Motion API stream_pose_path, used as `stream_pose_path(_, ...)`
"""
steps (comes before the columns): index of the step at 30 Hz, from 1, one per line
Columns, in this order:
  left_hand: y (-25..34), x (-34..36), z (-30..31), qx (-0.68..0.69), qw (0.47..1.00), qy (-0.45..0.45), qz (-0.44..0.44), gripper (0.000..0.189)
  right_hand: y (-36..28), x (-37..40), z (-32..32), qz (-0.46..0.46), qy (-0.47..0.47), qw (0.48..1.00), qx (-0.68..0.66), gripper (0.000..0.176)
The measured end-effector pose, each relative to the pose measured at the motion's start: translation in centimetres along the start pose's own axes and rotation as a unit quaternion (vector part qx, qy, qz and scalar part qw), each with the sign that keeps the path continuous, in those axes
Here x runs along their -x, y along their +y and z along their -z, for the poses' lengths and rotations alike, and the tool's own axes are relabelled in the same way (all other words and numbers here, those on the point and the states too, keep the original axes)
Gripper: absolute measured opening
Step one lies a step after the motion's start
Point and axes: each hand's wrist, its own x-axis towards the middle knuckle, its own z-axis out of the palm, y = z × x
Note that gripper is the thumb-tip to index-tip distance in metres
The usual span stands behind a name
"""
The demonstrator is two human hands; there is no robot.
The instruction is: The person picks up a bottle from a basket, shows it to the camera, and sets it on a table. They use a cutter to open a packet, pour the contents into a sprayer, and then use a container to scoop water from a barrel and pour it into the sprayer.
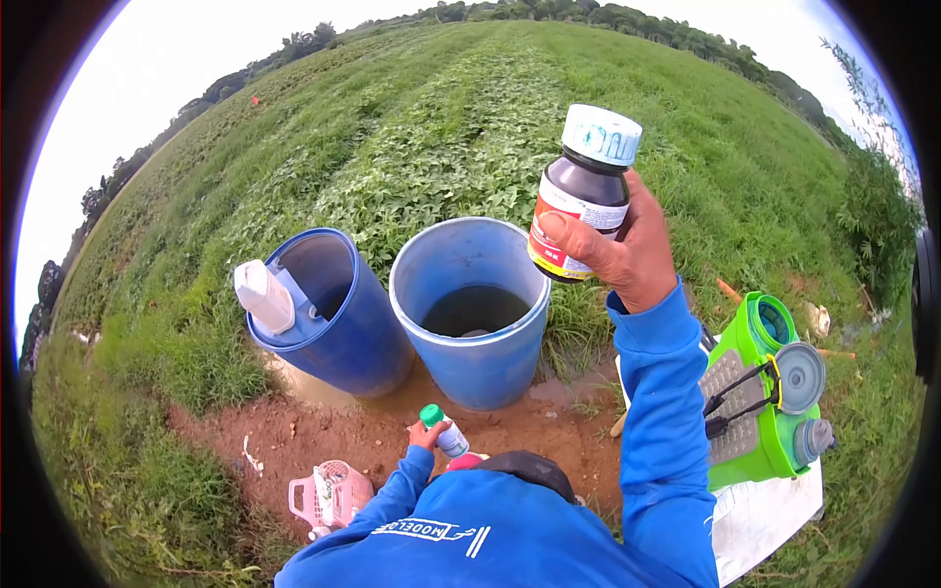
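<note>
My right hand [639, 257] is raised and closed around a dark bottle with a white cap [580, 208], which carries a red, white and yellow label. The bottle is upright with a slight tilt, and its cap is on. Lower down, my left hand [423, 434] grips a smaller white bottle with a green cap [452, 440], close to my body. Ahead stand two blue drums: an open one [475, 367] with dark liquid inside, and a tilted-looking one [377, 343] with a partly cut top and a white jug [265, 296] on its rim.
On the right, a green backpack sprayer [730, 431] with its tank mouth open rests on a white sheet [760, 524]. A pink basket [345, 490] sits on the muddy ground [235, 436] at lower left. Beyond the drums stretches a field of leafy plants [451, 127].
</note>
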Motion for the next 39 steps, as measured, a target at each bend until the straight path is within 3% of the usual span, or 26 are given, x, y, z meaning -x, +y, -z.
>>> stream_pose_path(16,-1.0,0.4,0.1,0.003,0.999,0.011,0.036,0.04,3.4,2.6,-0.6,-0.06,-0.049,0.996,-0.051,0.066)
stream_pose_path(22,-0.5,0.1,0.1,-0.014,1.0,-0.009,0.007,0.041,6.0,4.6,0.4,-0.109,-0.042,0.991,-0.067,0.066)
stream_pose_path(23,0.0,-0.1,0.3,-0.056,0.998,-0.027,-0.034,0.04,6.3,5.0,0.6,-0.123,-0.039,0.99,-0.064,0.065)
stream_pose_path(26,6.8,-0.2,0.0,-0.129,0.982,-0.068,-0.124,0.036,8.1,6.9,1.4,-0.144,-0.034,0.986,-0.071,0.066)
stream_pose_path(30,24.5,-0.4,0.8,-0.089,0.95,-0.124,-0.271,0.029,10.5,9.9,2.4,-0.19,-0.014,0.977,-0.091,0.069)
stream_pose_path(32,34.7,2.3,1.5,-0.059,0.912,-0.093,-0.396,0.034,11.2,11.4,2.7,-0.209,-0.016,0.974,-0.091,0.071)
stream_pose_path(34,41.5,3.0,2.5,0.03,0.876,-0.046,-0.479,0.041,11.7,12.4,3.0,-0.219,0.011,0.972,-0.086,0.072)
stream_pose_path(36,47.8,3.2,4.0,0.021,0.815,0.003,-0.579,0.046,11.9,13.2,3.3,-0.229,0.012,0.97,-0.085,0.074)
stream_pose_path(39,54.3,3.3,6.4,0.02,0.797,0.02,-0.603,0.044,11.3,13.6,3.6,-0.232,0.016,0.97,-0.072,0.07)
